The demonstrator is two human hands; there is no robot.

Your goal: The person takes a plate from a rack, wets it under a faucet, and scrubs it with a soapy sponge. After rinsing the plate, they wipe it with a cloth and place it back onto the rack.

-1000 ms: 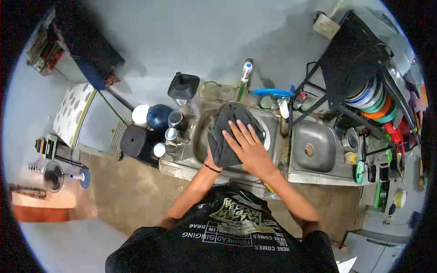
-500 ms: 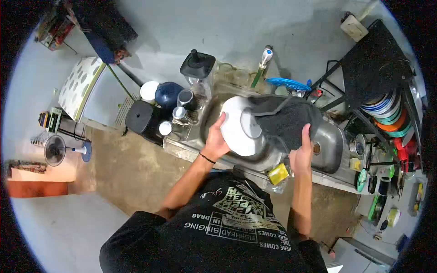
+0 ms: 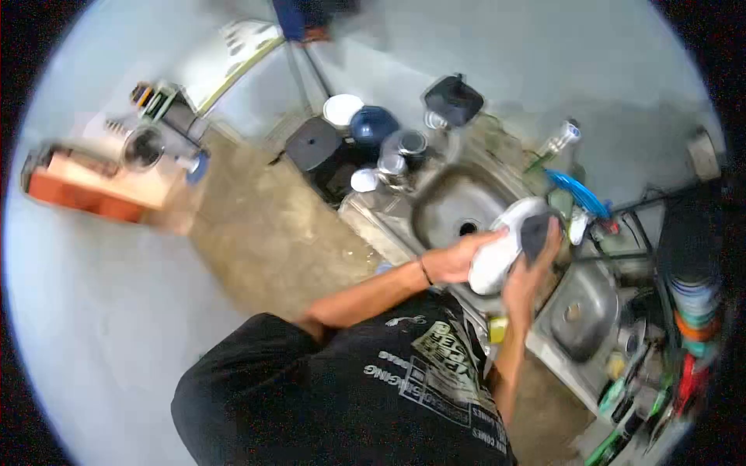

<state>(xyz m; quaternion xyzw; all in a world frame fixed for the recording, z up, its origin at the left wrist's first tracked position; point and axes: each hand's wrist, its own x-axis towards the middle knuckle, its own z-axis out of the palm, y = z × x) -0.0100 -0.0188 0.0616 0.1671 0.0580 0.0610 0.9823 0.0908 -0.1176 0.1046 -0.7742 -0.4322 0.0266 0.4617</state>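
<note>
My left hand [image 3: 458, 258] grips the left edge of a white plate [image 3: 489, 268], with the fingers partly hidden by it. The plate is tilted above the front edge of the sink. A dark grey cloth [image 3: 535, 231] is bunched against the plate's right side. My right hand [image 3: 530, 276] holds this cloth to the plate, its fingers pointing up along it. Motion blur softens both hands and the plate.
Behind the plate lies the left sink basin [image 3: 447, 206], and to the right is a second basin [image 3: 587, 318]. A blue plastic lid or basket [image 3: 576, 193] leans near the faucet [image 3: 561, 140]. Stacked plates [image 3: 695, 311] stand on the right-hand rack. A black bin [image 3: 313, 142] is at left.
My view has swung, so the room appears turned. The cloth, spread out wide before, is now bunched against the plate, and my right hand has come close to my left.
</note>
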